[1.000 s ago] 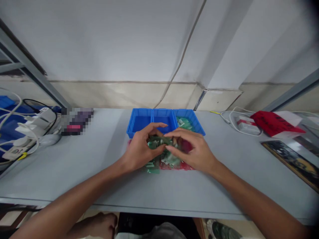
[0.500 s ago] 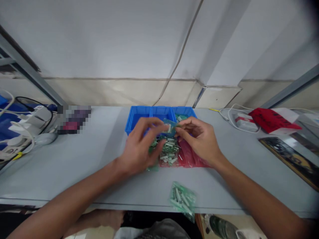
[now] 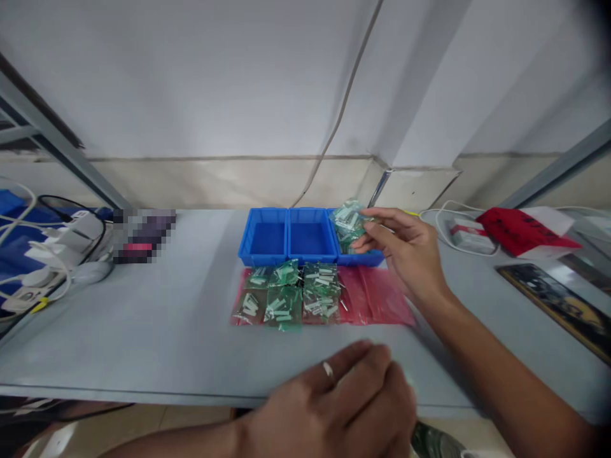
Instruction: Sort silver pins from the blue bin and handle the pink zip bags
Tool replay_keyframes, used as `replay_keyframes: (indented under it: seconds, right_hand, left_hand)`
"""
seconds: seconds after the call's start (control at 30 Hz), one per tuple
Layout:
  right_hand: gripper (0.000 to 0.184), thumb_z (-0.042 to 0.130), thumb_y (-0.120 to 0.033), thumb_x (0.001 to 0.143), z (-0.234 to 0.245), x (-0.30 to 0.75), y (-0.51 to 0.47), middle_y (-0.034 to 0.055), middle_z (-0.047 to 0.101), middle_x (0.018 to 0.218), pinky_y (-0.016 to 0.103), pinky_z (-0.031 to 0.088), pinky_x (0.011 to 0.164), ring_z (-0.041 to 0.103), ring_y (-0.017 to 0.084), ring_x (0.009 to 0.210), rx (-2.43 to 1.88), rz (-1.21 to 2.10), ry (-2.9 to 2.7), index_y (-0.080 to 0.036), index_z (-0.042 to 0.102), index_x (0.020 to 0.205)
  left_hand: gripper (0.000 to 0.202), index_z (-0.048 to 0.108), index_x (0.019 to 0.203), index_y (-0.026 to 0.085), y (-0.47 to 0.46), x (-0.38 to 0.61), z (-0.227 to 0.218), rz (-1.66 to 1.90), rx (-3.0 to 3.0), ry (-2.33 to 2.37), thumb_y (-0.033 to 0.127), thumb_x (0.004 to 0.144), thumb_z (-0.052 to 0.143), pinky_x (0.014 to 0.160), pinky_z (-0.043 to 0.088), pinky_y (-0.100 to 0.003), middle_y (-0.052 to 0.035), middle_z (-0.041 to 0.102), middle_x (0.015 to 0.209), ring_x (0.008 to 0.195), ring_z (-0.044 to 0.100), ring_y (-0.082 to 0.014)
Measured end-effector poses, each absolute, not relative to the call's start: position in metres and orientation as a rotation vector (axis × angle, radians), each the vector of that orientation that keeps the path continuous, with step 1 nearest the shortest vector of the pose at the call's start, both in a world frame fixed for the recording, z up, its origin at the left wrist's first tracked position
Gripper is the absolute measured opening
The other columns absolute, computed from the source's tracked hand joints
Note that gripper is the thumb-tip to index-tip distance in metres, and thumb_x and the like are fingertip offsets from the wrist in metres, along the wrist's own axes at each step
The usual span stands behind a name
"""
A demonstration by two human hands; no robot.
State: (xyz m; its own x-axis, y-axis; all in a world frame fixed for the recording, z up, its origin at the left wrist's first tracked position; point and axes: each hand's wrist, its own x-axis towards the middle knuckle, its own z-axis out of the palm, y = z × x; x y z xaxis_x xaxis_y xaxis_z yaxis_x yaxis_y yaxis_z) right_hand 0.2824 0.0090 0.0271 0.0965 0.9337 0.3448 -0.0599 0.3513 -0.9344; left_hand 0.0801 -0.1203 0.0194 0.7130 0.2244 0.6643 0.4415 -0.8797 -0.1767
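My right hand pinches a clear plastic packet of small green-and-white parts, holding it at the right compartment of a blue three-part plastic bin. A flat red plastic bag lies in front of the bin, with several similar packets on it. My left hand, blurred and curled, wearing a ring, rests at the table's front edge, well apart from the bag. Its palm is hidden, so I cannot tell whether it holds anything.
A grey table carries a white power strip with tangled cables at left and a pixelated object. To the right lie a white box with cable, a red-and-white packet and a dark patterned board.
My right hand has moved up and right to the bin with a packet. My left hand has dropped to the front edge. The packet near that edge no longer shows.
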Motion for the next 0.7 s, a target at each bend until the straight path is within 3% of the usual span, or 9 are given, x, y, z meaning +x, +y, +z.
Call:
replay_keyframes:
  seconds: [0.07, 0.17, 0.2, 0.33, 0.47, 0.57, 0.7]
  right_hand:
    - [0.017, 0.084, -0.028, 0.085, 0.026, 0.291, 0.015, 0.0000, 0.076, 0.076, 0.028, 0.067, 0.062, 0.077, 0.018, 0.068, -0.953, 0.885, -1.264, -0.024, 0.083, 0.102]
    - [0.019, 0.085, -0.030, 0.084, 0.027, 0.303, 0.021, 0.0011, 0.080, 0.084, 0.027, 0.066, 0.063, 0.078, 0.020, 0.078, -0.958, 0.826, -1.304, -0.026, 0.084, 0.102]
    - [0.020, 0.086, -0.031, 0.084, 0.028, 0.306, 0.022, 0.0012, 0.081, 0.087, 0.027, 0.066, 0.063, 0.078, 0.020, 0.079, -0.964, 0.815, -1.330, -0.026, 0.085, 0.103]
    - [0.022, 0.086, -0.037, 0.083, 0.033, 0.314, 0.012, 0.0004, 0.083, 0.098, 0.027, 0.065, 0.066, 0.075, 0.016, 0.073, -1.078, 0.767, -1.532, -0.032, 0.085, 0.104]
    - [0.019, 0.081, -0.038, 0.089, 0.031, 0.318, -0.018, 0.0002, 0.083, 0.107, 0.030, 0.063, 0.078, 0.078, 0.021, 0.092, -1.164, 0.625, -1.756, -0.035, 0.084, 0.107]
    - [0.021, 0.075, -0.031, 0.094, 0.018, 0.321, -0.041, 0.0019, 0.083, 0.107, 0.031, 0.062, 0.079, 0.078, 0.021, 0.091, -1.147, 0.493, -1.941, -0.032, 0.083, 0.113]
    - [0.022, 0.067, -0.022, 0.099, -0.002, 0.323, -0.054, 0.0065, 0.081, 0.096, 0.035, 0.061, 0.081, 0.074, 0.022, 0.091, -1.013, 0.231, -2.115, -0.024, 0.082, 0.114]
  left_hand:
    - [0.029, 0.076, 0.117, 0.015, -0.103, 0.096, 0.033, -0.941, -2.535, -0.631, 0.022, 0.103, 0.052, 0.103, 0.056, -0.031, -0.0036, 0.075, 0.121, 0.119, 0.067, -0.0213]
    - [0.024, 0.077, 0.104, 0.009, -0.081, 0.118, 0.027, -0.712, -2.455, -0.752, 0.016, 0.100, 0.054, 0.085, 0.059, -0.035, -0.0098, 0.074, 0.100, 0.094, 0.070, -0.0218]
    - [0.023, 0.076, 0.105, 0.009, -0.076, 0.123, 0.020, -0.616, -2.481, -0.778, 0.015, 0.099, 0.055, 0.083, 0.059, -0.036, -0.0101, 0.073, 0.097, 0.094, 0.069, -0.0228]
    - [0.022, 0.074, 0.108, 0.008, -0.074, 0.126, -0.002, -0.432, -2.522, -0.784, 0.015, 0.099, 0.055, 0.088, 0.056, -0.040, -0.0121, 0.070, 0.101, 0.096, 0.068, -0.0242]
    - [0.023, 0.074, 0.106, 0.007, -0.081, 0.123, -0.007, -0.518, -2.513, -0.739, 0.017, 0.099, 0.054, 0.101, 0.051, -0.045, -0.0143, 0.070, 0.105, 0.099, 0.069, -0.0261]
    - [0.019, 0.073, 0.099, 0.007, -0.083, 0.125, -0.009, -0.538, -2.531, -0.703, 0.015, 0.097, 0.056, 0.091, 0.054, -0.043, -0.0136, 0.071, 0.096, 0.088, 0.070, -0.0256]
    - [0.019, 0.072, 0.096, 0.005, -0.082, 0.127, -0.011, -0.561, -2.538, -0.673, 0.013, 0.096, 0.055, 0.079, 0.054, -0.036, -0.0152, 0.071, 0.094, 0.087, 0.069, -0.0248]
